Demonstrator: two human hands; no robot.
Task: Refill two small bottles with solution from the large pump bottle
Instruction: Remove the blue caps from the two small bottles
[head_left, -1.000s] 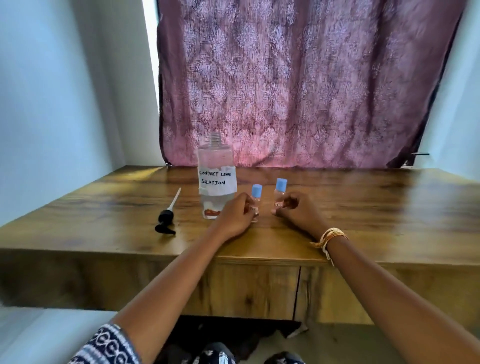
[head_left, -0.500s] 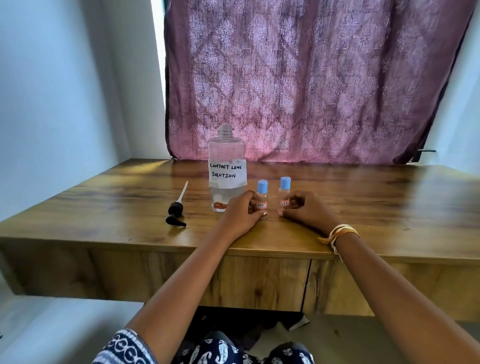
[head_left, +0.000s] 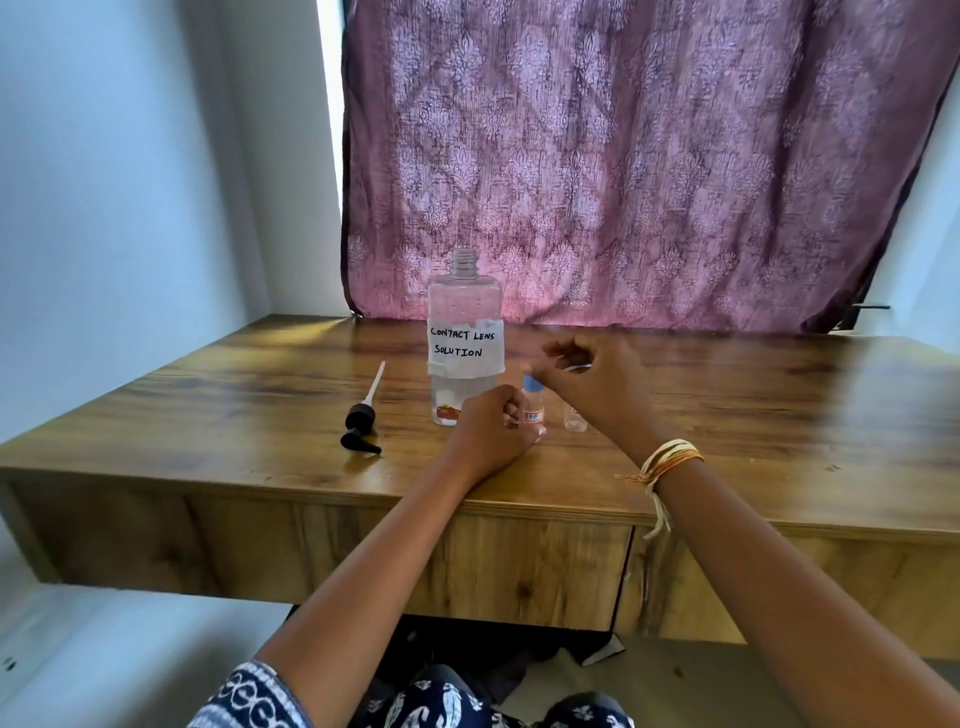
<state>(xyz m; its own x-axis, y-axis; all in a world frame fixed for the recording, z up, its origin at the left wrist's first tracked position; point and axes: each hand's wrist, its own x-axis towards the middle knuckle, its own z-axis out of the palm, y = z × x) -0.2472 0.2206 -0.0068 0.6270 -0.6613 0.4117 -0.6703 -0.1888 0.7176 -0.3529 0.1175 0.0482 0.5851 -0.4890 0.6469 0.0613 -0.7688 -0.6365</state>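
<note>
The large clear bottle (head_left: 464, 332), labelled "contact lens solution", stands uncapped on the wooden table (head_left: 779, 415). Its black pump head (head_left: 359, 423) lies to its left. Two small clear bottles stand in front of it. My left hand (head_left: 491, 428) grips the left small bottle (head_left: 533, 414), which wears a blue cap. My right hand (head_left: 589, 387) is raised and blurred, its fingers loosely spread, with the thumb just above that blue cap. It hangs over the right small bottle (head_left: 575, 420) and hides its top.
A purple patterned curtain (head_left: 649, 156) hangs behind the table, with white walls on both sides. The table's front edge (head_left: 519, 506) runs under my forearms. Bare wood stretches to the right of the bottles.
My right hand has let go of the right small bottle and risen leftward, over the left bottle's cap. My left hand stays on the left bottle.
</note>
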